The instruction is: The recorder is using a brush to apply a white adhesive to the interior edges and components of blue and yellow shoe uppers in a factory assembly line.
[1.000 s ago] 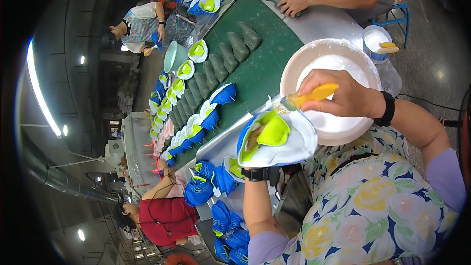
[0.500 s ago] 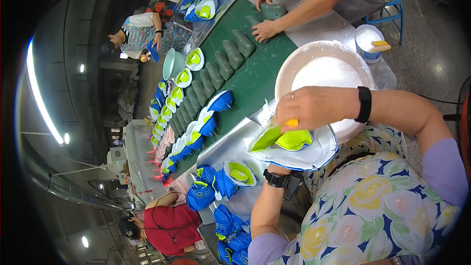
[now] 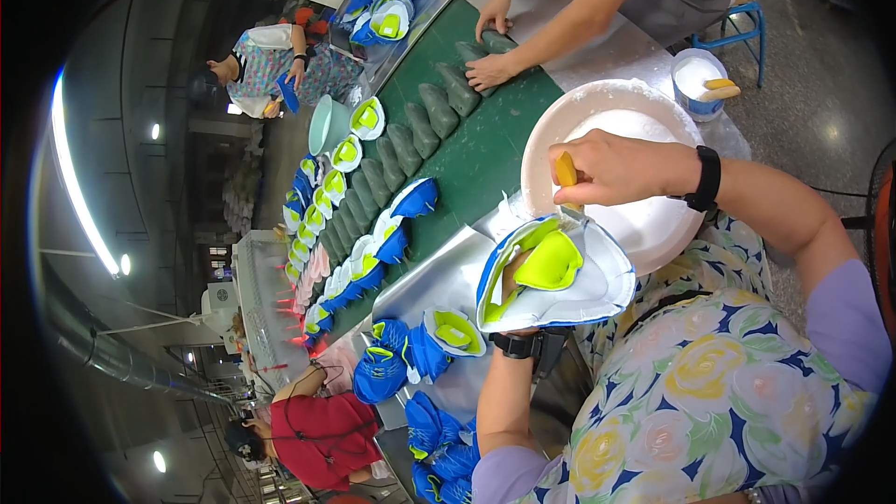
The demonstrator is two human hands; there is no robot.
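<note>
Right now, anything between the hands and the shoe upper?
Only the yellow-handled brush, held in the right hand, at the far edge of the shoe upper. Nothing visible blocks the left hand, which holds the upper.

Lilac sleeves (image 3: 845, 322), a floral garment (image 3: 686, 392) in navy, white, yellow, pink and green, and black wristbands (image 3: 707, 179)

Near the pale pink basin (image 3: 553, 126), the shoe upper (image 3: 553, 263) is blue, white and lime, the handle (image 3: 566, 170) yellow, the apron (image 3: 686, 392) flower-patterned.
</note>
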